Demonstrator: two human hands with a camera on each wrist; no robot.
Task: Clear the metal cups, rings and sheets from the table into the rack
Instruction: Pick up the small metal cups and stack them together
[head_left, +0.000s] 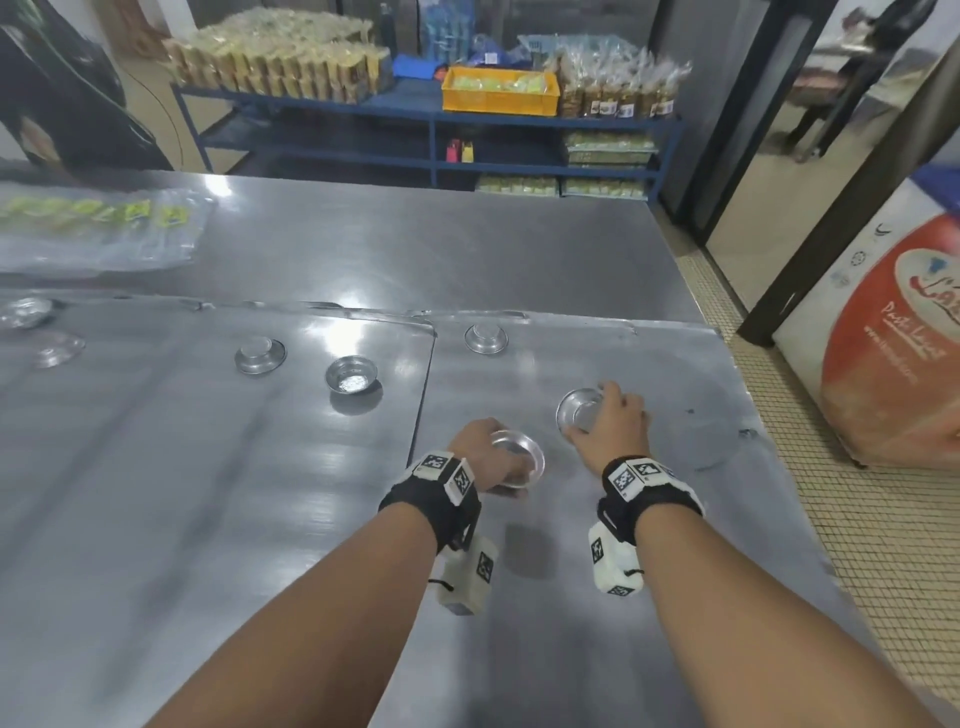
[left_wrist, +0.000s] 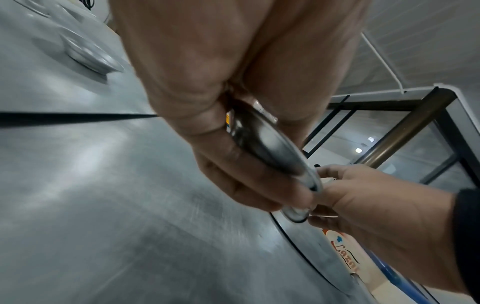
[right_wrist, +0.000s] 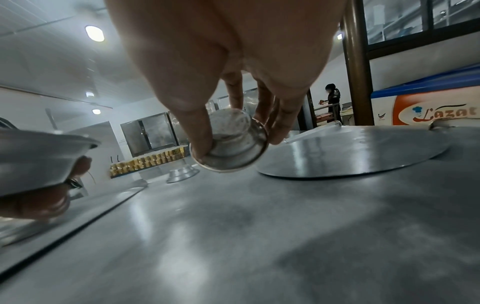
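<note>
I hold one metal cup in each hand, both lifted off the table. The cup in my left hand (head_left: 517, 460) sits mouth up and shows only bare shiny metal inside. The cup in my right hand (head_left: 579, 410) is tilted, its open mouth turned toward the left and its base toward my palm; I see nothing in it either.

My left hand (head_left: 480, 457) wraps around its cup from below and behind, fingers curled under the body and thumb against the flared rim. My right hand (right_wrist: 233, 82) pinches its cup narrowly across the rim, thumb on one side and fingertips (right_wrist: 279, 131) on the other. The two cups are just beside each other, and in the left wrist view they seem to meet edge to edge.

More cups lie out on the table: an upright cup (head_left: 352, 375) to my left, an upturned cup (head_left: 260, 355) beyond it, another upturned cup (head_left: 485, 339) straight ahead, and two blurred ones at the far left edge. A round flat sheet (right_wrist: 350, 152) lies just right of my right hand.

The steel table (head_left: 208, 519) is covered by large flat sheets meeting at a seam. Behind it stands a blue shelf (head_left: 431, 117) stacked with packaged goods and a yellow crate (head_left: 501, 91). A freezer chest (head_left: 883, 338) stands at my right on a tiled floor.
</note>
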